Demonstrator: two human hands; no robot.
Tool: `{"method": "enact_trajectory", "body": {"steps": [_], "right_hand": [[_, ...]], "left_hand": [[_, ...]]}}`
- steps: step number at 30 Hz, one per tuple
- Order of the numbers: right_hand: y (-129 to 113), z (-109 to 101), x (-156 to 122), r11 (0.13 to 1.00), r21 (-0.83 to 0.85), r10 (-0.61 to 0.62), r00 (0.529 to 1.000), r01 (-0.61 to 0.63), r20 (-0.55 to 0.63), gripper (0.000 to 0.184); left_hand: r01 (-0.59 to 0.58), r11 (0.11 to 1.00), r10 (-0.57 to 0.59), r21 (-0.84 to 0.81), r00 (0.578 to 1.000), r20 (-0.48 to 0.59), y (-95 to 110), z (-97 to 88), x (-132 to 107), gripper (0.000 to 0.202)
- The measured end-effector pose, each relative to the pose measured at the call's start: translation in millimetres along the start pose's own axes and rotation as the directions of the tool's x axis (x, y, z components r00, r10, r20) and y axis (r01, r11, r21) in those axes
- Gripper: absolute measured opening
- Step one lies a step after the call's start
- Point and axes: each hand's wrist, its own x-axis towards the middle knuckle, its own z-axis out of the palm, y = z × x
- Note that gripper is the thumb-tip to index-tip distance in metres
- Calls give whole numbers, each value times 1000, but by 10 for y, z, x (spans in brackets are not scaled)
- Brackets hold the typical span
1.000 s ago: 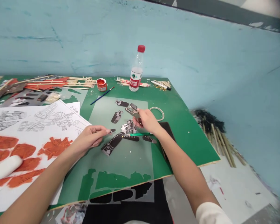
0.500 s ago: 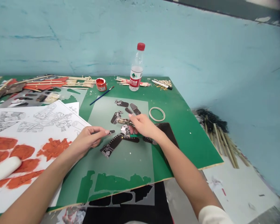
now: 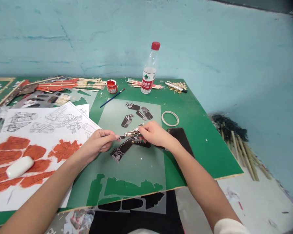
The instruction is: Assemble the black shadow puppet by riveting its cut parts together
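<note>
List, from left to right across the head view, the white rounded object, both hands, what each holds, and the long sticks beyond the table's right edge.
White rounded object → left hand → small dark piece → metal hand tool → right hand → long sticks.

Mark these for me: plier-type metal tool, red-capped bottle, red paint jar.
Plier-type metal tool [image 3: 132,133], head view: on its exposed metal body.
Red-capped bottle [image 3: 148,79], head view: on its label.
Red paint jar [image 3: 112,87], head view: outer side.

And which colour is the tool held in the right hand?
The tool is shiny silver; the head view shows it best, partly covered by the right hand.
</note>
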Motion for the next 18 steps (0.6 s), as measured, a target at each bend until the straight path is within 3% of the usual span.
{"method": "enact_trajectory", "body": {"steps": [18], "right_hand": [[-9, 60, 2, 994, -106, 13, 1000, -13, 1, 44]], "left_hand": [[3, 998, 0, 58, 999, -50, 11, 47, -10, 33]]}}
